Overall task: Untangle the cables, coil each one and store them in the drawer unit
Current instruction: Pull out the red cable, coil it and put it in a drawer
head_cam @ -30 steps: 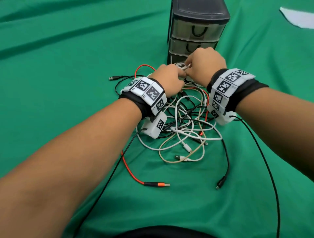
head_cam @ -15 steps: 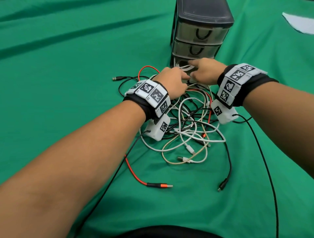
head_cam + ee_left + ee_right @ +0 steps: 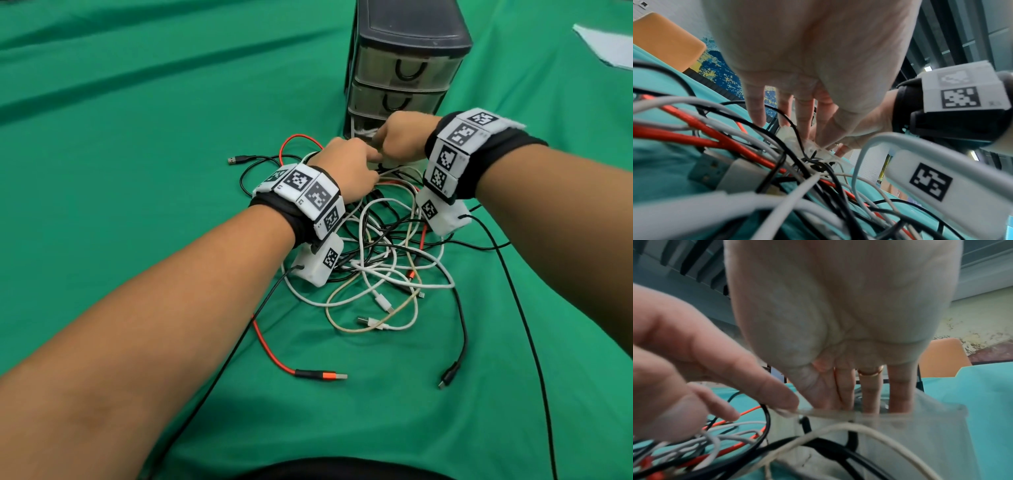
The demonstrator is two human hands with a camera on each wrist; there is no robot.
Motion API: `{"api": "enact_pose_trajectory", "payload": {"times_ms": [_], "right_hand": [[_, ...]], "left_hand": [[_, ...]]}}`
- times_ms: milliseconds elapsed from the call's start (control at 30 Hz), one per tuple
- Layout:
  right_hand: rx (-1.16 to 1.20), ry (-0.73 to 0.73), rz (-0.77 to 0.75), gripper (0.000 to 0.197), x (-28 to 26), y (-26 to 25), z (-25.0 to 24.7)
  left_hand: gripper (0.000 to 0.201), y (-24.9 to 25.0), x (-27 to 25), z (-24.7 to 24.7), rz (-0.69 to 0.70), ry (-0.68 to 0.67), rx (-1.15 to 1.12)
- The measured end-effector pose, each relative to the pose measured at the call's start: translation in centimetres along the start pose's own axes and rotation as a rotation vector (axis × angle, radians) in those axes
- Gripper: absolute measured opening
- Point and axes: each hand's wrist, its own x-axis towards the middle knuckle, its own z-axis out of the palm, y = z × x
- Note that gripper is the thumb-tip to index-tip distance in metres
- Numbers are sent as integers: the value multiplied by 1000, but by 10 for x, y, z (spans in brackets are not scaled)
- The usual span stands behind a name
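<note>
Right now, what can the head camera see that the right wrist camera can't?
Only the head view shows the whole drawer unit with its two upper drawers closed, the red cable's orange plug lying apart on the green cloth, and both wristbands.

Only the right wrist view shows the right hand from underneath: its straight fingers dip behind the clear front wall of the bottom drawer, and one wears a ring.

Both show the left hand beside the right one and the tangle of cables.
</note>
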Motion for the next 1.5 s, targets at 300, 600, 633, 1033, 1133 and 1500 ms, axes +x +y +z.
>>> {"api": "enact_pose_trajectory", "payload": {"times_ms": [300,600,633,1033,1133,1500], "right_hand": [[-133,-134,-93,44,19,-6,1],[319,183,-91,37,-31,4,-25],[374,214,-110,33,-40,5,-28],[428,-22,-252,44,-146,18,5],[471,-51,-288,49,-160,19,14],[644,-109,-444,46,-180,14,23]], "left_hand": [[43,-1,-1,0,18,12,-14],[39,4,-13,-8,33,69,-159],[38,4,-15,-10,35,86,-196],[27,-1,-106,-42,158,166,-501],[16,4,-136,-42,210,35,-491],[19,2,-146,-6,174,64,-202]]}}
